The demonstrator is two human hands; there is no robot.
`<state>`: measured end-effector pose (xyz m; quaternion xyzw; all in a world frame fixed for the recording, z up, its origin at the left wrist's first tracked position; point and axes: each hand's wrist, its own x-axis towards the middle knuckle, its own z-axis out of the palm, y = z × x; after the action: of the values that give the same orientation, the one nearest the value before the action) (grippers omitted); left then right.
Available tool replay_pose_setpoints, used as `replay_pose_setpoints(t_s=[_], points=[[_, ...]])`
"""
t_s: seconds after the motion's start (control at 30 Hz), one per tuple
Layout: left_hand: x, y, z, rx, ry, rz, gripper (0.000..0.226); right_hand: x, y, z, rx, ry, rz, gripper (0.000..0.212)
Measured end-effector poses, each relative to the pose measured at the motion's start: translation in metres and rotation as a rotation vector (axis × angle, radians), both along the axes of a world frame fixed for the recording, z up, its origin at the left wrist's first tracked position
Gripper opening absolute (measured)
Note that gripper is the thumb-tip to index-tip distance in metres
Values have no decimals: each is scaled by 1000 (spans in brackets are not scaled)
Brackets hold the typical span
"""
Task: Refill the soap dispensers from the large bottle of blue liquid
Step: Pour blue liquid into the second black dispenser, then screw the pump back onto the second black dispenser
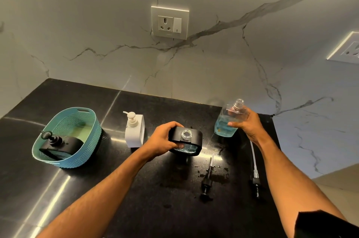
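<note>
both hands (pixel 164 138) (pixel 245 121) curled, gripping, forearms extended.

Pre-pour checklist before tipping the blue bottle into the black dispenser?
1. Black dispenser mouth open, pump off: ok.
2. Left hand grips the dispenser, steadying it: ok.
3. Large bottle uncapped, blue liquid inside: ok.
4. Right hand grips the bottle: ok.
5. Bottle mouth over dispenser mouth: not ok, it stands off to the right, upright.
6. Counter dry near the black pump: not ok, spots and a wet patch show.
</note>
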<state>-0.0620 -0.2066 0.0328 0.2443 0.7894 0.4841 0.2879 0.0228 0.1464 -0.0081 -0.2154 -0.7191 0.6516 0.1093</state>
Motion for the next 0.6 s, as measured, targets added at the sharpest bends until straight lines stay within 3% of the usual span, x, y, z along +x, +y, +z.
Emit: replay_pose_setpoints(t_s=[0.2,0.33,0.47,0.6], points=[[1,-5,1,10,27,-3,53,11,-3,-3,14,39,-84,82],[1,-10,-3,12,39,1,52,30,-14,-8,179,49,-264,81],[5,-14,-6,16,45,13,51,56,-41,-19,342,51,-470,70],[12,-19,-11,19,62,21,52,79,-79,-27,403,42,-546,49]])
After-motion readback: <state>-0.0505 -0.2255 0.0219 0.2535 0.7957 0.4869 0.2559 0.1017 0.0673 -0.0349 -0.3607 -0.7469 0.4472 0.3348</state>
